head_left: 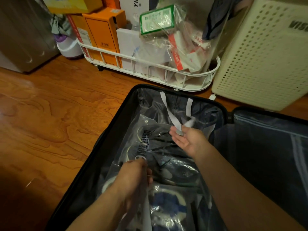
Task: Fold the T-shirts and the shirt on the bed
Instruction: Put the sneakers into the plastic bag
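On the far left, a grey cabinet (25, 30) stood on the brown wooden floor (50, 114). Beside it was a white and purple plastic container (70, 47), and next came a white wire trolley (150, 67) filled with orange cardboard boxes (103, 34) and clear bags of small packets (175, 39). In front lay an open black hard-shell suitcase (100, 147), and inside it were dark garments packed in clear plastic bags (150, 144), one with printed white letters; no bed appeared in this view. The left hand (133, 175) was over the bags with its fingers curled down, perhaps pinching the plastic, but I could not tell surely because the back of the hand hid them. The right hand (188, 139) was palm up with fingers loosely spread, touching the end of a white elastic strap (170, 114). On the far right stood a cream perforated plastic laundry basket (258, 55).
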Available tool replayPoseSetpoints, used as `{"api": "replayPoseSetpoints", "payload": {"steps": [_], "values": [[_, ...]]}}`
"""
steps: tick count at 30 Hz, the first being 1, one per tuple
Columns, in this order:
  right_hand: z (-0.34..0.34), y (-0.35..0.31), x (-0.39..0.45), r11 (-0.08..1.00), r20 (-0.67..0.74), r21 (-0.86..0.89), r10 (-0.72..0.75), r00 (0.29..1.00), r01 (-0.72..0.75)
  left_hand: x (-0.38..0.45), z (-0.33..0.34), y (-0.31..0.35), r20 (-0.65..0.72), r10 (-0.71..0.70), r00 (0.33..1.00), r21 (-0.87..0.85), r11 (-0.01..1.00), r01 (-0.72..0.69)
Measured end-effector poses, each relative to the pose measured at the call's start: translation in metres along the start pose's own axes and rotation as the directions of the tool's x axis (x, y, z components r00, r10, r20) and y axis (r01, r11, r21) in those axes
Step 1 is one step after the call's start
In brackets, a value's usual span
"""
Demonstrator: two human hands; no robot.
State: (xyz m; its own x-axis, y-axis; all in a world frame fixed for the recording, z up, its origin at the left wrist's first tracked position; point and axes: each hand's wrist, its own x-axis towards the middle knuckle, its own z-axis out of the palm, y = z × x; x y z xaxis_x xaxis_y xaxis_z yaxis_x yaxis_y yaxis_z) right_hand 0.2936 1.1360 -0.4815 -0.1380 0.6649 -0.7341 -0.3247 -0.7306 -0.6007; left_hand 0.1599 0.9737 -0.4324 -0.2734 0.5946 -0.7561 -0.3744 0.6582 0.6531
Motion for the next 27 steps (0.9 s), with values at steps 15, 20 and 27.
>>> {"api": "replayPoseSetpoints", "payload": {"steps": [15, 20, 27], "values": [[-0.004, 0.012, -0.011, 0.937, -0.008, -0.348, -0.02, 1.0, 0.016, -0.014, 0.003, 0.007, 0.046, 0.029, 0.999, -0.043, 0.999, -0.027], [-0.01, 0.025, -0.027, 0.949, -0.009, -0.289, -0.136, 0.991, 0.127, -0.015, -0.001, 0.007, 0.053, 0.018, 0.998, -0.053, 0.998, -0.015], [-0.022, 0.028, -0.029, 0.996, 0.252, -0.073, 0.06, 0.966, -0.042, -0.014, -0.001, 0.003, 0.028, -0.001, 1.0, -0.053, 0.999, 0.003]]}}
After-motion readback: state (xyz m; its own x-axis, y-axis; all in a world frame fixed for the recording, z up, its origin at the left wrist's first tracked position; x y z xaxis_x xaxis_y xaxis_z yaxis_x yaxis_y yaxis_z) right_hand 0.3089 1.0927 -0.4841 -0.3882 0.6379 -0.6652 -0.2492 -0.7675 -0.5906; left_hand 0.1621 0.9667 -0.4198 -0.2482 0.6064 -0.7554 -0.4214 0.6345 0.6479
